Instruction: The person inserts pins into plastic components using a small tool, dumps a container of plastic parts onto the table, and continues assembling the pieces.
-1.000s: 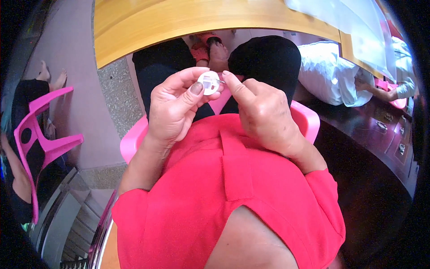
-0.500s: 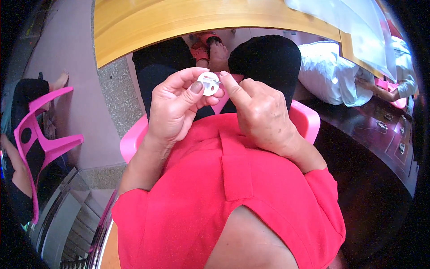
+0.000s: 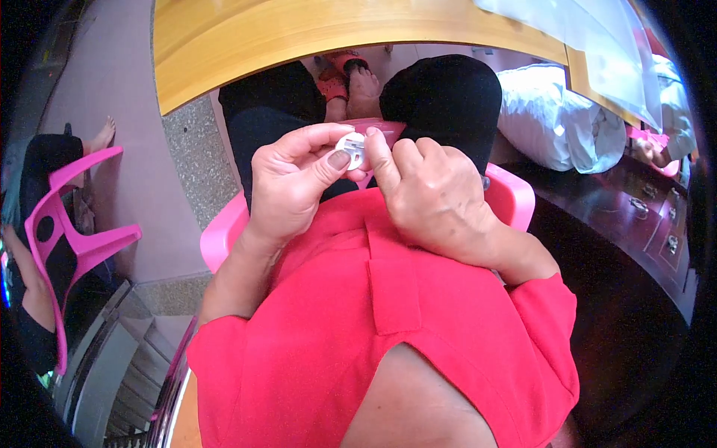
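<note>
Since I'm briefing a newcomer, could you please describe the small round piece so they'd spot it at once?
Along the top, find the wooden table. Just below, the left hand pinches the small round piece before the dark trousers. Its white face with openings sets it apart from both.

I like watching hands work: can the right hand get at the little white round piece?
Yes, it seems so: the right hand has its index fingertip right by the white round piece. The left hand holds the opposite side, apparently leaving this edge free.
</note>
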